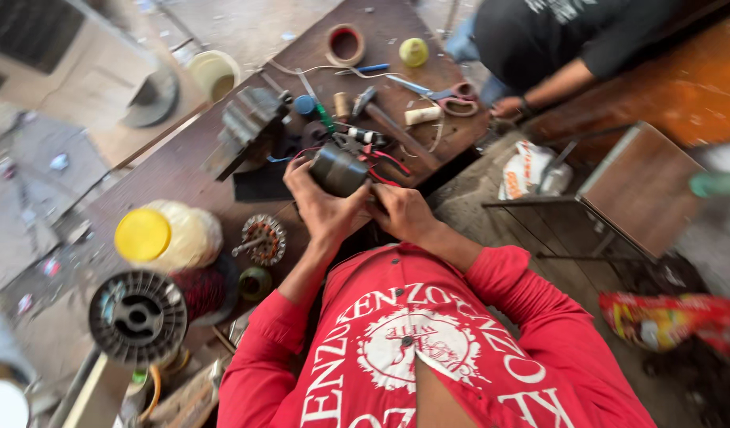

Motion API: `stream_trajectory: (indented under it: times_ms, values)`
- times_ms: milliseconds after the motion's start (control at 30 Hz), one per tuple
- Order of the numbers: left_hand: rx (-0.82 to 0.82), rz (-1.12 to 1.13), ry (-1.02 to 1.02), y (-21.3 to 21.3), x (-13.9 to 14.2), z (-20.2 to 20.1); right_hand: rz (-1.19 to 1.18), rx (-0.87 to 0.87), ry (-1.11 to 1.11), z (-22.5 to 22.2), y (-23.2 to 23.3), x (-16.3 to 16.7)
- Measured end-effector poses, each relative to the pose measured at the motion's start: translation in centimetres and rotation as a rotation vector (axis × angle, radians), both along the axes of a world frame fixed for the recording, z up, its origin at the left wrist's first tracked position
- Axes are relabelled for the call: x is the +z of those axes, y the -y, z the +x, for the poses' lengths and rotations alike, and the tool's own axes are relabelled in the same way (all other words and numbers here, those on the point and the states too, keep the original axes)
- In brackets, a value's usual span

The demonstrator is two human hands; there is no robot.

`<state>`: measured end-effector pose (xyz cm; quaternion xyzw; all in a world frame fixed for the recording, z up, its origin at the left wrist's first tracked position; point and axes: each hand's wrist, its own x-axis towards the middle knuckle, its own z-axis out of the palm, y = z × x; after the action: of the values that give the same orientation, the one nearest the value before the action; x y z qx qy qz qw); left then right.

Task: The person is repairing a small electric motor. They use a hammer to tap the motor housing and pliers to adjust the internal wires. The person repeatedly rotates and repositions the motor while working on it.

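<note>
The small dark motor (338, 170) with red wires sits just above the workbench (183, 170), gripped tight by 2 hands, left hand (321, 208) and right hand (405, 212) on each side to keep it steady, near scissors (452, 95).

We cannot see the underside of the dark motor housing (338, 170), covered by our left hand (321, 208) and right hand (402, 212). At twelve o'clock, the co-worker (555, 40) is cut off. The three o'clock edge blurs.
</note>
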<state>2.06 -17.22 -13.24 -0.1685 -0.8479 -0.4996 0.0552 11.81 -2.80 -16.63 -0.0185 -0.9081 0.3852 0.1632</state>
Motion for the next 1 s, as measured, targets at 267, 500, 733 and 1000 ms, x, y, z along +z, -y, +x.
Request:
stream_trajectory:
  times_ms: [267,500,733,1000]
  values:
    - [0.045,-0.193,0.095,-4.7,2.3,5.5,-0.401,0.135,0.029,3.5,-4.7,-1.7]
    - [-0.012,-0.259,-0.199,-7.9,5.9,11.0,-0.906,0.238,0.212,8.4,-9.3,-0.9]
    - [-0.017,0.027,-0.103,-7.9,7.8,14.9,-1.12,0.31,0.373,12.1,-13.4,2.5]
    - [-0.039,0.4,-0.052,-4.3,10.0,16.6,-1.15,0.386,0.337,14.2,-14.4,6.3]
